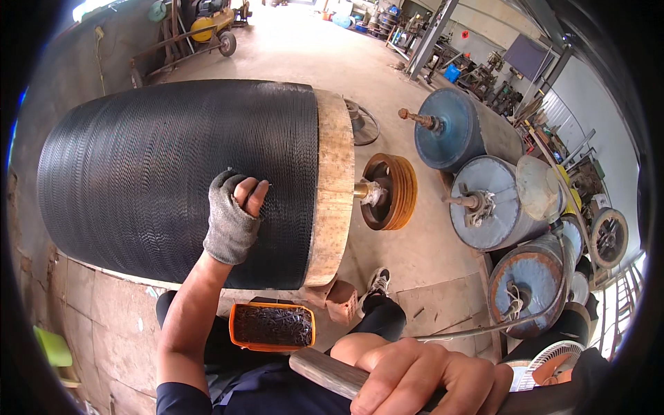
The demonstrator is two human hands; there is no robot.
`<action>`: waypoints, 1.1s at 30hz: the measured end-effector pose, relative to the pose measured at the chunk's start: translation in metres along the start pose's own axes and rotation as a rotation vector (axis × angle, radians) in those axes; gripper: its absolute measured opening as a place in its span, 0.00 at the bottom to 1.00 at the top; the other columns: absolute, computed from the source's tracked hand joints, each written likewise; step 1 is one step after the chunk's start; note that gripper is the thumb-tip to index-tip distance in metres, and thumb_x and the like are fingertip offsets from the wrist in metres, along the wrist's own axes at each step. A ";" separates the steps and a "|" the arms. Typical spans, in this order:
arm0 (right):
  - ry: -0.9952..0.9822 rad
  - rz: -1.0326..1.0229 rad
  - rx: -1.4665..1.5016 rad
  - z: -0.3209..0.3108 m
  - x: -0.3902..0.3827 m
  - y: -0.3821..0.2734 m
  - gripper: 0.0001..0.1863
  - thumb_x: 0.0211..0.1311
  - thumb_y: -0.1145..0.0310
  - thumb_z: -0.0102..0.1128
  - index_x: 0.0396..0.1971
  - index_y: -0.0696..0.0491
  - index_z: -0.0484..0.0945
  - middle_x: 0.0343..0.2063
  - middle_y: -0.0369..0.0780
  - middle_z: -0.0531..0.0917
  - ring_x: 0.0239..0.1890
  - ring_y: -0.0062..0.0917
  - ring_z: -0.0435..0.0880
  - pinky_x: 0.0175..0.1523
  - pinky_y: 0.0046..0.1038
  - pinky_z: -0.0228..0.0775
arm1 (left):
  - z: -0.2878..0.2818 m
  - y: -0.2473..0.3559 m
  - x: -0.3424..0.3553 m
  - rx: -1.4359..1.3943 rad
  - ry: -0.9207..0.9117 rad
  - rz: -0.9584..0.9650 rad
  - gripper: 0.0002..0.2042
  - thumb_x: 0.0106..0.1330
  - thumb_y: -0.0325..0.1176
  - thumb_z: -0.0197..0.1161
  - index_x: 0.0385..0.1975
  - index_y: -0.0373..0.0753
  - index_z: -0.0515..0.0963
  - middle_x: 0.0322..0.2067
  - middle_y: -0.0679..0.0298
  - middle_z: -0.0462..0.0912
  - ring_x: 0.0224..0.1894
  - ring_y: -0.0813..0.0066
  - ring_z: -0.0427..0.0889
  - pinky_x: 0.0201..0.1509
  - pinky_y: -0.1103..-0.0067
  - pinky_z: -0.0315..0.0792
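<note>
A big drum [159, 180] lies on its side before me, covered in close black ridged rows, with a band of bare pale wood [332, 187] at its right end. My left hand [236, 218], in a grey glove that leaves some fingertips bare, rests on the black surface near that end. Its fingers are pinched together; whatever they hold is too small to make out. Low at the right, my right hand [422, 377] is closed round a wooden handle [325, 370]; the tool's head is not visible. An orange box [234, 325] of small dark nails [277, 325] stands below the drum.
An orange-brown grooved pulley [398, 192] sits on the drum's shaft. Bricks [340, 302] lie beneath that end, near my shoe [377, 282]. Several metal drums [498, 131] line the right side. A thin curved hose or rod [484, 328] crosses behind my right hand.
</note>
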State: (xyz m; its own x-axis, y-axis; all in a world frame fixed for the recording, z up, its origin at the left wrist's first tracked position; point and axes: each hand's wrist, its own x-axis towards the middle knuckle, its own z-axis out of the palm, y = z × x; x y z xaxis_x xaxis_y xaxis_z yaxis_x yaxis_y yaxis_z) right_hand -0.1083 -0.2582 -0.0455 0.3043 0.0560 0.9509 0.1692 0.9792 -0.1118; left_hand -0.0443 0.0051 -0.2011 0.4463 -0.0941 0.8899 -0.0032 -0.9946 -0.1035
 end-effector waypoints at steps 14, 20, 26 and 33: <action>0.019 0.299 -0.145 -0.003 0.002 -0.020 0.20 0.74 0.68 0.54 0.18 0.57 0.65 0.18 0.44 0.75 0.14 0.30 0.73 0.20 0.30 0.64 | 0.009 -0.006 0.003 0.114 0.017 -0.045 0.24 0.57 0.22 0.69 0.56 0.43 0.78 0.49 0.60 0.75 0.51 0.56 0.77 0.59 0.60 0.73; 0.176 0.239 -0.160 0.004 -0.021 -0.041 0.13 0.75 0.65 0.51 0.32 0.58 0.68 0.29 0.43 0.79 0.15 0.31 0.74 0.19 0.38 0.66 | 0.009 -0.008 0.007 0.167 0.001 -0.065 0.24 0.58 0.21 0.64 0.57 0.43 0.78 0.51 0.58 0.76 0.52 0.54 0.77 0.60 0.58 0.71; 0.476 0.104 -0.457 -0.031 -0.107 -0.037 0.25 0.78 0.43 0.49 0.37 0.53 0.67 0.22 0.42 0.75 0.15 0.26 0.74 0.17 0.32 0.74 | -0.001 0.041 -0.001 -0.011 0.028 -0.117 0.28 0.55 0.15 0.63 0.58 0.41 0.77 0.50 0.57 0.78 0.47 0.55 0.78 0.54 0.60 0.73; 0.379 0.826 -1.379 -0.120 -0.239 -0.034 0.10 0.80 0.69 0.50 0.37 0.58 0.72 0.22 0.37 0.77 0.20 0.16 0.73 0.25 0.22 0.64 | 0.009 0.115 -0.062 -0.496 -0.032 -0.163 0.31 0.59 0.15 0.65 0.65 0.36 0.71 0.40 0.64 0.84 0.43 0.59 0.80 0.59 0.63 0.69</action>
State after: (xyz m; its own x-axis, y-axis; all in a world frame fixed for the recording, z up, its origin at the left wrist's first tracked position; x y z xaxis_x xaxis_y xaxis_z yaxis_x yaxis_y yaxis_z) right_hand -0.0743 -0.3278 -0.3036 0.8914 0.1905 0.4112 0.4454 -0.2011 -0.8724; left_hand -0.0640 -0.1029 -0.2722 0.5038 0.0574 0.8619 -0.3510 -0.8981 0.2650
